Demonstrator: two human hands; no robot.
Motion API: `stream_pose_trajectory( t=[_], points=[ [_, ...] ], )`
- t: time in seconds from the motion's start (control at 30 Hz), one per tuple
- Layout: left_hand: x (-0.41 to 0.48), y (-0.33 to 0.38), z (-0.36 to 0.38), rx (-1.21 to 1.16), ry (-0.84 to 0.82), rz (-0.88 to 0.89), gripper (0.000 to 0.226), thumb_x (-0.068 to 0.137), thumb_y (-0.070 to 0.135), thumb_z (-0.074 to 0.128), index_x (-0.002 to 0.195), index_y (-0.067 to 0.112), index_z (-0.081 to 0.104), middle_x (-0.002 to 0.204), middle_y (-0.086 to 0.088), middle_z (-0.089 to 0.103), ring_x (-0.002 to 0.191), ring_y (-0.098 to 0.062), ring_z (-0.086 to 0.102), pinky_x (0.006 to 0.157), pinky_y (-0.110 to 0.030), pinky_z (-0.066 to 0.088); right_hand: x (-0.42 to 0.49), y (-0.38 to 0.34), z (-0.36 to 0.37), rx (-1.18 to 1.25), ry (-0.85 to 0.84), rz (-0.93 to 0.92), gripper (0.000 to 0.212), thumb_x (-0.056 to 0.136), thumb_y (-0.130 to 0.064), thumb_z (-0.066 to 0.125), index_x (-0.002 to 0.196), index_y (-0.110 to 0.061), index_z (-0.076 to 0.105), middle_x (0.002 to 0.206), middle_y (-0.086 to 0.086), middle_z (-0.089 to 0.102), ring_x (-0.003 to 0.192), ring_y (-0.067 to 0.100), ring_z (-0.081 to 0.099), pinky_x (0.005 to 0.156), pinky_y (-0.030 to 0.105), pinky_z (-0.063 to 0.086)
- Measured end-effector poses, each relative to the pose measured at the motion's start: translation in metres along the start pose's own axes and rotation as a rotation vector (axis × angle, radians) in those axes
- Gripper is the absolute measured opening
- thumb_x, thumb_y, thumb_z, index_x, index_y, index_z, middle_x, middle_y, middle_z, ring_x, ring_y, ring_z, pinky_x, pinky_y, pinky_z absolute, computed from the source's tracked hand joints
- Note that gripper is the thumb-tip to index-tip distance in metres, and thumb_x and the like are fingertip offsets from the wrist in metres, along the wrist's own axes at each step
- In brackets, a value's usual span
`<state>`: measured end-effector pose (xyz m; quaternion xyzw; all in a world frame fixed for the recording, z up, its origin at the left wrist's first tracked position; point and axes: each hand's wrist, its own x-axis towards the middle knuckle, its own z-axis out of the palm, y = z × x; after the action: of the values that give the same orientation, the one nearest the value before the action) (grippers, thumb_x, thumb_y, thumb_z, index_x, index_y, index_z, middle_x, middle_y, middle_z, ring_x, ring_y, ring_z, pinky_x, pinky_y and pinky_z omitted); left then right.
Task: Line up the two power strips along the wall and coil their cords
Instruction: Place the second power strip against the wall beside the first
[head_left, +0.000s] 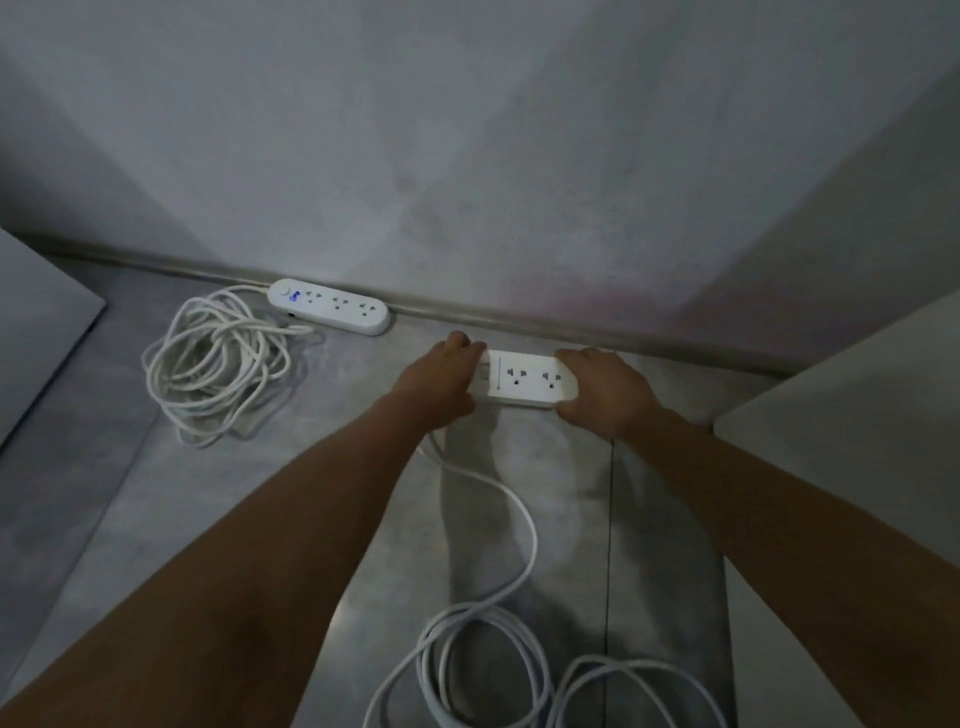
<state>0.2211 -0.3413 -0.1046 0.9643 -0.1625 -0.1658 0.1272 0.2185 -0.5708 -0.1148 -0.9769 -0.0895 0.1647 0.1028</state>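
Two white power strips lie on the floor (260, 493) near its far edge, where it meets the wall (467, 156). The lit power strip (328, 306), with a blue indicator glowing at its left end, sits tight against the baseboard (519, 317), and its bundled cord (218, 364) lies in a loose, untidy heap just to its left. The second power strip (527, 383) is further right along the same edge, close to the baseboard but seemingly not flush with it. The left hand (441, 384) grips its left end, fingers curled over the far side, and the right hand (602, 395) clasps its right end the same way. Its trailing cord (519, 519) runs from under the left hand toward the near edge of the floor and spreads there in wide, slack loops. The step in hand looks like setting this strip in line with the lit one. The next move probably calls for a push back to the baseboard, squaring its long side with the wall, and perhaps a slide left to narrow the gap. After that, both cords need gathering into neat coils.
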Motion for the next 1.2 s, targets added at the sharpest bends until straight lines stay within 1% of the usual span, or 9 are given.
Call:
stream_pose_trajectory(
  t=[0.17, 0.33, 0.7, 0.83, 0.9, 0.97, 1.03, 1.1, 1.2],
  points=[
    [0.03, -0.015, 0.004, 0.016, 0.012, 0.013, 0.071, 0.083, 0.013, 0.062, 0.146, 0.009, 0.029, 0.149, -0.011, 0.03, 0.131, -0.03, 0.04, 0.099, -0.04, 0.042, 0.023, 0.002, 0.005, 0.031, 0.058, 0.039, 0.073, 0.079, -0.036, 0.07, 0.143, -0.019, 0.038, 0.14, 0.007, 0.046, 0.127, 0.027, 0.045, 0.1, 0.036, 0.042],
    [0.05, -0.021, 0.013, 0.019, 0.048, 0.017, 0.068, 0.085, 0.009, 0.057, 0.146, 0.006, 0.028, 0.151, -0.011, 0.03, 0.132, -0.03, 0.041, 0.102, -0.039, 0.039, 0.042, 0.006, 0.016, 0.01, 0.11, 0.065, 0.066, 0.078, -0.039, 0.071, 0.136, -0.02, 0.045, 0.129, 0.006, 0.043, 0.117, 0.027, 0.048, 0.087, 0.037, 0.047],
    [0.07, -0.036, 0.027, 0.003, 0.067, -0.035, 0.061, 0.092, 0.007, 0.046, 0.149, 0.007, 0.025, 0.158, -0.011, 0.021, 0.135, -0.033, 0.038, 0.107, -0.042, 0.036, 0.062, 0.01, 0.028, 0.04, 0.222, 0.088, 0.068, 0.074, -0.034, 0.076, 0.13, -0.009, 0.048, 0.128, 0.01, 0.049, 0.116, 0.03, 0.048, 0.089, 0.037, 0.043],
    [0.072, -0.043, 0.029, 0.008, 0.151, -0.066, 0.049, 0.095, 0.009, 0.042, 0.144, 0.011, 0.036, 0.15, -0.01, 0.036, 0.12, -0.036, 0.052, 0.095, -0.043, 0.045, 0.063, 0.005, 0.029, 0.13, 0.279, 0.104, 0.068, 0.07, -0.03, 0.081, 0.125, -0.008, 0.049, 0.123, 0.012, 0.049, 0.106, 0.032, 0.056, 0.083, 0.042, 0.05],
    [0.072, -0.045, 0.027, -0.022, 0.188, -0.103, 0.043, 0.095, 0.012, 0.044, 0.137, 0.011, 0.044, 0.141, -0.011, 0.046, 0.111, -0.037, 0.057, 0.086, -0.042, 0.046, 0.063, 0.002, 0.026, 0.082, 0.278, 0.118, 0.064, 0.072, -0.032, 0.079, 0.123, -0.009, 0.047, 0.12, 0.012, 0.047, 0.103, 0.032, 0.055, 0.078, 0.042, 0.052],
    [0.071, -0.046, 0.026, -0.019, 0.171, -0.119, 0.041, 0.094, 0.013, 0.046, 0.135, 0.012, 0.046, 0.138, -0.011, 0.048, 0.112, -0.035, 0.057, 0.086, -0.042, 0.046, 0.063, -0.001, 0.023, 0.004, 0.251, 0.124, 0.062, 0.077, -0.034, 0.075, 0.124, -0.01, 0.043, 0.121, 0.011, 0.046, 0.105, 0.032, 0.053, 0.076, 0.041, 0.049],
    [0.069, -0.046, 0.027, 0.005, 0.11, -0.105, 0.049, 0.094, 0.014, 0.044, 0.143, 0.012, 0.037, 0.149, -0.009, 0.039, 0.126, -0.032, 0.048, 0.098, -0.042, 0.042, 0.064, -0.002, 0.019, -0.046, 0.224, 0.131, 0.061, 0.08, -0.036, 0.072, 0.126, -0.011, 0.041, 0.123, 0.011, 0.045, 0.109, 0.032, 0.05, 0.077, 0.04, 0.048],
    [0.062, -0.042, 0.029, 0.073, 0.043, -0.09, 0.059, 0.095, 0.013, 0.04, 0.151, 0.01, 0.021, 0.158, -0.01, 0.02, 0.141, -0.029, 0.03, 0.112, -0.043, 0.03, 0.062, -0.003, 0.016, -0.062, 0.181, 0.142, 0.061, 0.081, -0.038, 0.071, 0.127, -0.012, 0.04, 0.125, 0.011, 0.045, 0.113, 0.03, 0.047, 0.08, 0.038, 0.046],
    [0.042, -0.035, 0.026, 0.144, 0.025, -0.09, 0.064, 0.095, 0.013, 0.038, 0.152, 0.007, 0.01, 0.16, -0.013, 0.009, 0.147, -0.027, 0.013, 0.119, -0.043, 0.015, 0.054, -0.002, 0.006, -0.115, 0.139, 0.077, 0.06, 0.08, -0.039, 0.07, 0.127, -0.011, 0.044, 0.127, 0.011, 0.046, 0.117, 0.03, 0.042, 0.086, 0.036, 0.043]
  ],
)
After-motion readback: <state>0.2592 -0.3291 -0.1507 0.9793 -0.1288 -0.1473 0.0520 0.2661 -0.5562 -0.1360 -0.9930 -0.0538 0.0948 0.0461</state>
